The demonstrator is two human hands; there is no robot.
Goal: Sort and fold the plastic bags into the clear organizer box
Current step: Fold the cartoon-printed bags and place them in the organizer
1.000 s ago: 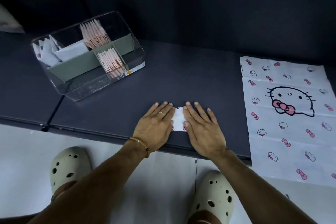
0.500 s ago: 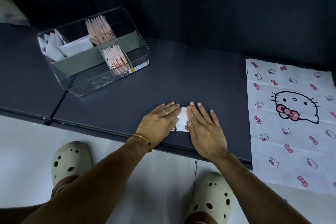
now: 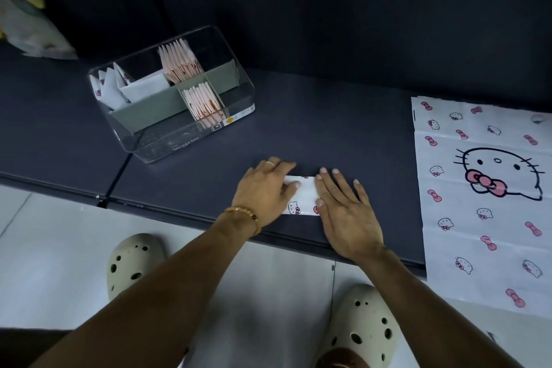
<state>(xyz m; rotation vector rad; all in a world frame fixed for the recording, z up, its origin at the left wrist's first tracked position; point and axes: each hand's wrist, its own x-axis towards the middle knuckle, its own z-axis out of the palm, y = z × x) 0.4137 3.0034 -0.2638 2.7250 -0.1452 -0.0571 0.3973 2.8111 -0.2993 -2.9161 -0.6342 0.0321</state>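
Observation:
A small folded white bag (image 3: 304,193) with a cat print lies near the front edge of the dark table (image 3: 328,128). My left hand (image 3: 264,191) covers its left end, thumb lying on top. My right hand (image 3: 348,212) presses flat on its right end, fingers straight. The clear organizer box (image 3: 179,143) stands at the back left, split by a grey-green divider (image 3: 149,112). It holds folded white bags (image 3: 119,88) on the left and folded pink bags (image 3: 179,64) in two compartments on the right.
A large unfolded white bag (image 3: 484,197) with the same cat print lies flat at the right, hanging over the table's front edge. A seam (image 3: 119,173) splits the table surface left of my hands. Below are a pale floor and my clogs (image 3: 131,263).
My hands have slid apart on the folded bag, so more of it shows between them. The view has shifted; the box sits further right in frame.

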